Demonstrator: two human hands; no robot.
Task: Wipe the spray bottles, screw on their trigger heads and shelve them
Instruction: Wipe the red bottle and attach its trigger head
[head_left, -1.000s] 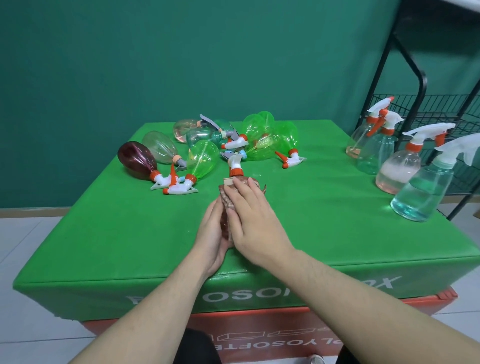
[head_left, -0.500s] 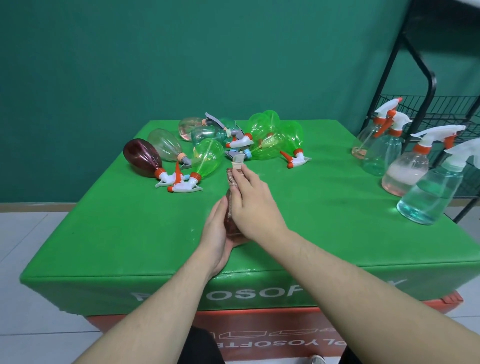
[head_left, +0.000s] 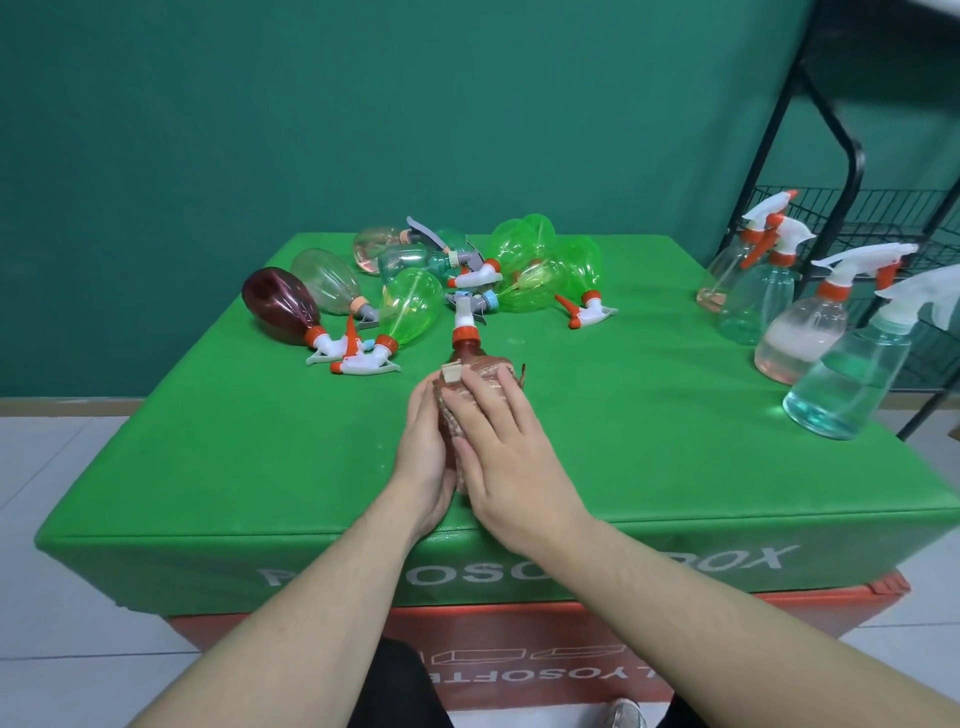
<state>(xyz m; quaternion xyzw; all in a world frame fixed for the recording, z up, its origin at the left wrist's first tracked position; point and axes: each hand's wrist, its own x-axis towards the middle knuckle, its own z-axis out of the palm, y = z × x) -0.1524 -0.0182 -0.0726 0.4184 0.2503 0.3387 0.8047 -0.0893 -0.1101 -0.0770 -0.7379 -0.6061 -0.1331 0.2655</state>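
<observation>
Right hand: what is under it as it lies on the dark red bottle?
Under the right hand a brownish cloth covers the dark red bottle; only the neck and trigger head show beyond the fingers. The left hand holds the bottle's side. The bottle's body is mostly hidden.

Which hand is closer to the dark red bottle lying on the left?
Left. The left hand sits nearer that dark red bottle; the right hand is farther right.

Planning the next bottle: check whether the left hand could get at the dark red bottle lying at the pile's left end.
Probably yes: the dark red bottle lies at the pile's open edge, but the left hand holds another bottle.
</observation>
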